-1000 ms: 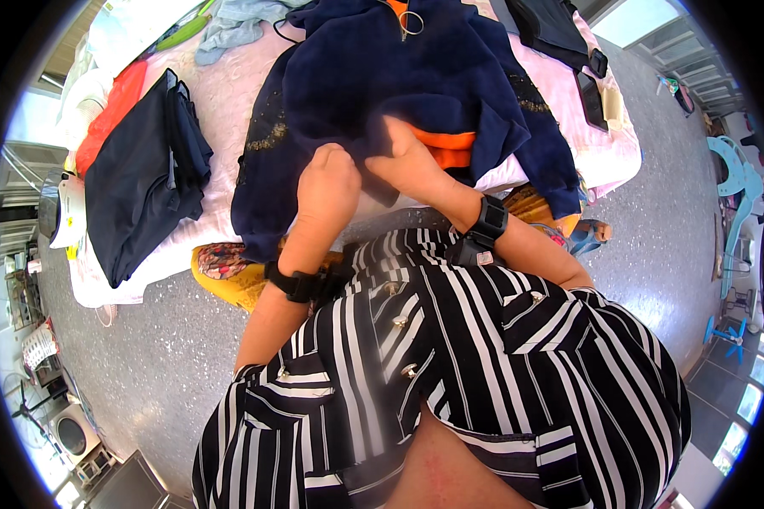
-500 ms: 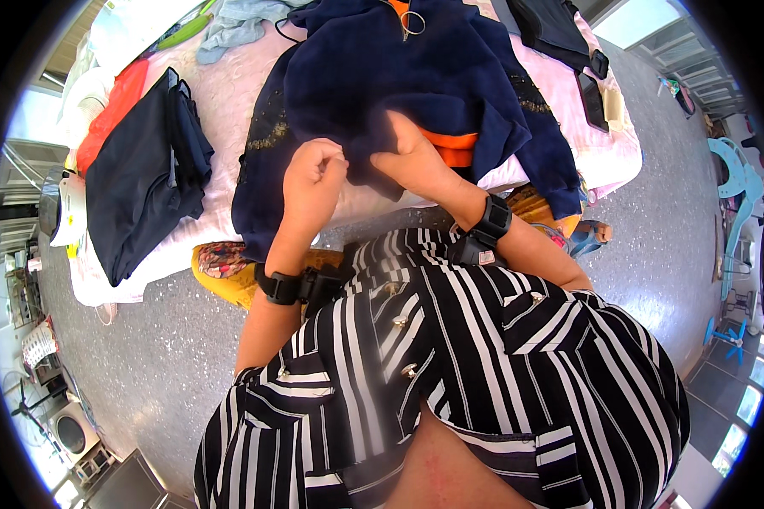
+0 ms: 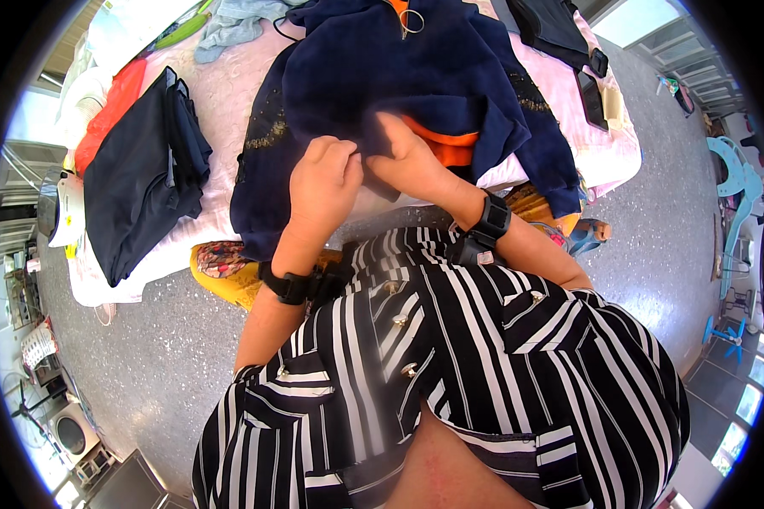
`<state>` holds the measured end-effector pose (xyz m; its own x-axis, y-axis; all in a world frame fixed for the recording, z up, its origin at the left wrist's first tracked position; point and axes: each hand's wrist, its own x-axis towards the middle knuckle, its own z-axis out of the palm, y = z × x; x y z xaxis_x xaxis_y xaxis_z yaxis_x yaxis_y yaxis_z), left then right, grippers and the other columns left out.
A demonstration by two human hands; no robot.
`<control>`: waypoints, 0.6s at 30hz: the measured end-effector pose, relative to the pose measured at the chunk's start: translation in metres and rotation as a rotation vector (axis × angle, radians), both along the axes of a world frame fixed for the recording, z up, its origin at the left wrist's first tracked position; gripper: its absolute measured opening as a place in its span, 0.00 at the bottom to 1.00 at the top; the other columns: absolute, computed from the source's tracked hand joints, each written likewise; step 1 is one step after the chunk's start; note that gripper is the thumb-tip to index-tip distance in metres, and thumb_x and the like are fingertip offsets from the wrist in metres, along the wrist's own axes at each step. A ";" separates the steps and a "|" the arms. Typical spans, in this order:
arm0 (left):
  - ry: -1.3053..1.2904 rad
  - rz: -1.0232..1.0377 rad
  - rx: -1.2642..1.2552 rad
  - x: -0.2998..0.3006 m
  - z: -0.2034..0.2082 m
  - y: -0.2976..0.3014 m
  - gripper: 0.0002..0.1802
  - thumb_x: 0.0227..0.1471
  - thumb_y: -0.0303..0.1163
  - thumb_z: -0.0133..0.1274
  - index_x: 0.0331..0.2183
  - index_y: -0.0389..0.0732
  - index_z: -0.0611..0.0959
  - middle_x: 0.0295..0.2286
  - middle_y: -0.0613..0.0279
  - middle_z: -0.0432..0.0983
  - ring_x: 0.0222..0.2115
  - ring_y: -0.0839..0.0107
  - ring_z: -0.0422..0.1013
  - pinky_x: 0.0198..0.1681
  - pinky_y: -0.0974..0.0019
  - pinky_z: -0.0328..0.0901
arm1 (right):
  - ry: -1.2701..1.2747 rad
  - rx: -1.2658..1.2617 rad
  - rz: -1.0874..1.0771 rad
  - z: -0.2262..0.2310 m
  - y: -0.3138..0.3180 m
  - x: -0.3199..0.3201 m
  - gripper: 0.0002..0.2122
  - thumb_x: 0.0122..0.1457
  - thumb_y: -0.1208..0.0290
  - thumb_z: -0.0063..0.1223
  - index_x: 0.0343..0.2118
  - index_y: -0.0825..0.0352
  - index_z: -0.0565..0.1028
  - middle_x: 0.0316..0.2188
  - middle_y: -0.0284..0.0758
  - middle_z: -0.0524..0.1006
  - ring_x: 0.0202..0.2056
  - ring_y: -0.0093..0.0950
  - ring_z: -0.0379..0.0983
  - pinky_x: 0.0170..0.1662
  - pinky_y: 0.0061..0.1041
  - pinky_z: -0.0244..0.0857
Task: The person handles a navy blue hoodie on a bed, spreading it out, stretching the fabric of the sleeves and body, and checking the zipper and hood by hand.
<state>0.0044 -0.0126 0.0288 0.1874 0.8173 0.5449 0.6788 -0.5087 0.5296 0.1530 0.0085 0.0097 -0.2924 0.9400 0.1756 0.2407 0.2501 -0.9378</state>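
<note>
A navy sweatshirt [image 3: 399,76] with orange lining, gold-flecked sleeves and a ring zip pull lies spread over the bed's near edge. Its hem is towards me, and the orange inside shows at the hem's right part. My left hand [image 3: 325,180] is closed at the middle of the hem, fingers curled round the cloth and their tips partly hidden. Just right of it, my right hand [image 3: 416,165] grips the same hem, thumb and fingers on the navy fabric. The two hands are close together but apart.
Folded black trousers [image 3: 136,174] lie on the pink bed sheet [image 3: 221,110] at left, beside red cloth [image 3: 117,106]. Grey-blue cloth [image 3: 242,30] lies at the back. Black clothing [image 3: 556,34] and a phone [image 3: 591,100] are at right. Yellow patterned fabric [image 3: 233,273] hangs below the bed edge.
My left hand has moved slightly right, towards my right hand, and turned so its back shows more. My right hand has barely shifted on the hem, where slightly more orange lining shows.
</note>
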 end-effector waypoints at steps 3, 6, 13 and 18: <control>0.128 -0.004 0.067 0.000 0.000 0.001 0.06 0.39 0.24 0.50 0.26 0.38 0.75 0.27 0.56 0.68 0.23 0.60 0.67 0.26 0.65 0.64 | -0.063 0.029 -0.012 0.004 -0.002 0.000 0.26 0.43 0.76 0.48 0.48 0.72 0.56 0.37 0.47 0.69 0.40 0.34 0.67 0.41 0.25 0.60; 0.234 -0.018 0.074 -0.001 -0.001 0.002 0.07 0.38 0.24 0.49 0.26 0.38 0.75 0.26 0.57 0.68 0.23 0.58 0.67 0.25 0.64 0.63 | -0.118 0.051 -0.014 0.003 -0.002 0.001 0.26 0.44 0.76 0.48 0.48 0.72 0.57 0.38 0.47 0.69 0.40 0.35 0.67 0.41 0.25 0.60; 0.247 -0.006 0.076 -0.003 -0.008 0.004 0.06 0.36 0.22 0.48 0.24 0.37 0.73 0.25 0.55 0.67 0.23 0.59 0.66 0.27 0.63 0.63 | -0.116 0.029 0.013 0.005 -0.003 -0.001 0.26 0.43 0.76 0.49 0.48 0.71 0.57 0.38 0.46 0.69 0.41 0.34 0.66 0.42 0.25 0.59; -0.071 0.000 0.032 -0.012 -0.012 0.006 0.03 0.37 0.22 0.45 0.22 0.36 0.71 0.23 0.55 0.68 0.21 0.63 0.66 0.26 0.67 0.62 | -0.057 0.046 -0.044 -0.001 0.000 -0.001 0.26 0.43 0.76 0.48 0.48 0.72 0.58 0.39 0.45 0.68 0.42 0.33 0.66 0.44 0.24 0.58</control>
